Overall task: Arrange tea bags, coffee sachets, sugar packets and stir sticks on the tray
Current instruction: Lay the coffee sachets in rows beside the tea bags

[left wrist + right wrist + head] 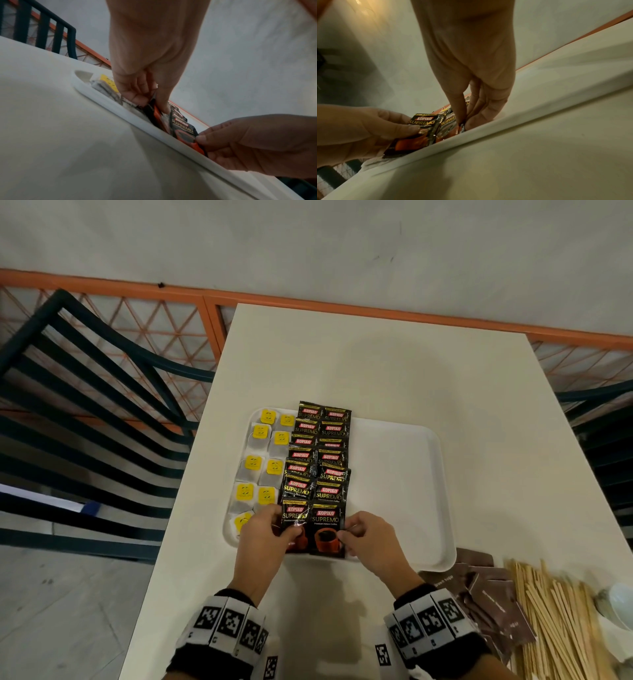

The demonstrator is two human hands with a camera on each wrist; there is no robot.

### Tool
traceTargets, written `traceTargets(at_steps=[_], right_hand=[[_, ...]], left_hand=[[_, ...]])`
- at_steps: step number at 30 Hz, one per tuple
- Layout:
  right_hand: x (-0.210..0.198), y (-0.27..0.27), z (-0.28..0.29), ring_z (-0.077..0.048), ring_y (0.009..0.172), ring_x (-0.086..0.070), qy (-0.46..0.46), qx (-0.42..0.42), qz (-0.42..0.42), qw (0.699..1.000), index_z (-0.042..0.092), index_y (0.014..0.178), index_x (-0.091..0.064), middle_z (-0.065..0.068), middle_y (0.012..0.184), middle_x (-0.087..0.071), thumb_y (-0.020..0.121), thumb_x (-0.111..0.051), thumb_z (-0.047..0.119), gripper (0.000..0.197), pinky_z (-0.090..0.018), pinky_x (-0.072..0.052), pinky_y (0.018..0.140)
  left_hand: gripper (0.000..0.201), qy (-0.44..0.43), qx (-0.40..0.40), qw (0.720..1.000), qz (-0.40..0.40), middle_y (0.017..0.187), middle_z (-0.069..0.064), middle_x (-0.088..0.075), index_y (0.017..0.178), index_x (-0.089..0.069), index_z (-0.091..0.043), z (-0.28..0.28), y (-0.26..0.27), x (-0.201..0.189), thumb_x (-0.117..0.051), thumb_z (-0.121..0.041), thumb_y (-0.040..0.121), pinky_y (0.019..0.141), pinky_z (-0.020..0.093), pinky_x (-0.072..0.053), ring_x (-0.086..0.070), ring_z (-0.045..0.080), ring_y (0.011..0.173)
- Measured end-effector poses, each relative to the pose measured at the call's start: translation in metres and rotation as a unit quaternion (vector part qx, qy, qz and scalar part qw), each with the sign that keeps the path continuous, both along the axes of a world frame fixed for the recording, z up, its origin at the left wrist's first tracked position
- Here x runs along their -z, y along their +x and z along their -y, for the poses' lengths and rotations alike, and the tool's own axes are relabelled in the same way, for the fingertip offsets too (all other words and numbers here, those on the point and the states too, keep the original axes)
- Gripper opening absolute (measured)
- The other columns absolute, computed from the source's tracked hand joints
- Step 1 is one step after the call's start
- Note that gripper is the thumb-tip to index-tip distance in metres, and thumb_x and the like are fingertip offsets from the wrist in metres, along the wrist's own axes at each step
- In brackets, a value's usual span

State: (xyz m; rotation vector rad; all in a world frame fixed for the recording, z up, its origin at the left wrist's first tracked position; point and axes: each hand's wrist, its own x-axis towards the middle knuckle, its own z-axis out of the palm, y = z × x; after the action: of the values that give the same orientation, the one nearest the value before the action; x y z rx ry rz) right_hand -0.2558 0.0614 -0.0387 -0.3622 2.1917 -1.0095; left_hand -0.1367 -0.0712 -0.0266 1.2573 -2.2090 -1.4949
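Note:
A white tray [404, 474] lies on the cream table. Its left part holds two columns of tea bags [260, 463] with yellow tags, and beside them two overlapping columns of black Kopiko coffee sachets [317, 460]. My left hand [265, 530] pinches the nearest left sachet [295, 517] at the tray's near edge; this sachet [421, 129] tilts up off the tray. My right hand [364, 537] pinches the right edge of the nearest right sachet [326, 529], which lies flat against the rim [154, 129]. Brown sugar packets [486, 587] and wooden stir sticks [555, 611] lie off the tray, at the near right.
The right half of the tray holds nothing. A white dish [616, 604] sits at the table's right edge by the sticks. Dark slatted chairs [85, 405] stand left and right of the table, with an orange mesh railing [308, 306] behind it.

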Motion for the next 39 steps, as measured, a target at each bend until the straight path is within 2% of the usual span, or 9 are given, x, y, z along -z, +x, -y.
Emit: traceTargets(at_steps=[4, 8, 14, 18, 22, 27, 31, 34, 39], right_hand=[[-0.001, 0.000, 0.000, -0.013, 0.058, -0.056, 0.001, -0.001, -0.004, 1.000, 0.018, 0.076, -0.056, -0.006, 0.069, -0.065, 0.080, -0.068, 0.008, 0.016, -0.018, -0.045, 0.059], [-0.002, 0.000, 0.000, -0.010, 0.055, -0.056, 0.000, 0.000, -0.019, 1.000, 0.020, 0.075, -0.054, -0.004, 0.066, -0.064, 0.080, -0.069, 0.009, 0.019, -0.008, -0.043, 0.052], [-0.006, 0.002, -0.004, -0.001, 0.057, -0.053, 0.022, -0.023, -0.066, 0.997, 0.013, 0.091, -0.058, 0.007, 0.062, -0.057, 0.084, -0.065, 0.014, 0.011, -0.007, -0.040, 0.052], [-0.014, 0.011, -0.019, -0.001, 0.062, -0.049, 0.046, -0.078, -0.134, 0.987, 0.017, 0.099, -0.060, 0.008, 0.073, -0.055, 0.088, -0.060, 0.022, 0.012, -0.005, -0.037, 0.055], [-0.022, 0.024, -0.047, -0.005, 0.063, -0.048, 0.035, -0.104, -0.188, 0.976, 0.021, 0.097, -0.061, 0.011, 0.076, -0.053, 0.089, -0.058, 0.024, 0.009, -0.009, -0.037, 0.061], [-0.027, 0.032, -0.099, -0.009, 0.066, -0.052, 0.064, -0.036, -0.201, 0.977, 0.020, 0.097, -0.062, 0.008, 0.080, -0.057, 0.088, -0.059, 0.021, 0.010, -0.012, -0.041, 0.065], [-0.029, 0.026, -0.144, -0.007, 0.085, -0.051, 0.102, -0.007, -0.225, 0.969, 0.020, 0.099, -0.062, 0.008, 0.093, -0.054, 0.088, -0.059, 0.022, 0.012, -0.012, -0.042, 0.079], [-0.033, 0.016, -0.176, -0.009, 0.104, -0.044, 0.176, -0.053, -0.245, 0.952, 0.025, 0.112, -0.056, 0.008, 0.109, -0.050, 0.084, -0.060, 0.037, 0.030, -0.028, -0.041, 0.099], [-0.032, -0.004, -0.219, -0.024, 0.143, -0.006, 0.272, -0.227, -0.218, 0.909, 0.029, 0.145, -0.013, 0.000, 0.154, -0.011, 0.071, -0.063, 0.060, 0.095, -0.043, -0.003, 0.117]], left_hand=[[0.027, -0.029, 0.003, 0.999, 0.022, 0.092, 0.001, -0.065, 0.097, -0.060, -0.016, 0.000, -0.002, 0.003, -0.073, -0.009, 0.075, 0.073, 0.026, -0.048, -0.060, 0.017, 0.084], [0.039, -0.069, 0.005, 0.996, 0.054, 0.098, 0.004, -0.054, 0.114, -0.054, -0.011, -0.002, -0.002, 0.001, -0.071, -0.014, 0.079, 0.070, 0.021, -0.035, -0.046, 0.011, 0.082], [0.045, -0.121, 0.021, 0.990, 0.066, 0.110, 0.007, -0.052, 0.120, -0.050, -0.010, -0.002, 0.002, -0.002, -0.069, -0.023, 0.081, 0.080, 0.031, -0.043, -0.051, 0.025, 0.101], [0.021, -0.151, 0.147, 0.977, 0.041, 0.087, -0.009, -0.043, 0.102, -0.059, -0.015, -0.009, 0.001, -0.007, -0.065, -0.021, 0.083, 0.061, 0.012, -0.034, -0.046, 0.005, 0.073], [0.015, -0.136, 0.276, 0.951, -0.003, 0.077, -0.017, -0.041, 0.099, -0.060, -0.018, -0.025, -0.002, -0.009, -0.061, -0.021, 0.085, 0.064, 0.012, -0.034, -0.043, 0.000, 0.071], [0.023, -0.111, 0.419, 0.901, 0.017, 0.093, -0.011, -0.045, 0.112, -0.054, -0.024, -0.051, -0.005, -0.014, -0.053, -0.028, 0.090, 0.072, 0.011, -0.032, -0.044, 0.005, 0.087], [0.031, -0.148, 0.504, 0.850, 0.036, 0.117, -0.005, -0.047, 0.123, -0.050, -0.022, -0.079, -0.010, -0.018, -0.049, -0.030, 0.092, 0.088, 0.016, -0.033, -0.044, 0.008, 0.107], [0.040, -0.173, 0.531, 0.829, 0.032, 0.128, -0.004, -0.043, 0.128, -0.046, -0.023, -0.108, -0.016, -0.016, -0.054, -0.032, 0.090, 0.097, 0.021, -0.036, -0.041, 0.012, 0.116], [0.068, -0.220, 0.547, 0.806, 0.048, 0.144, 0.003, -0.028, 0.140, -0.031, -0.021, -0.161, -0.035, -0.010, -0.061, -0.041, 0.083, 0.109, 0.030, -0.028, -0.029, 0.019, 0.131]])
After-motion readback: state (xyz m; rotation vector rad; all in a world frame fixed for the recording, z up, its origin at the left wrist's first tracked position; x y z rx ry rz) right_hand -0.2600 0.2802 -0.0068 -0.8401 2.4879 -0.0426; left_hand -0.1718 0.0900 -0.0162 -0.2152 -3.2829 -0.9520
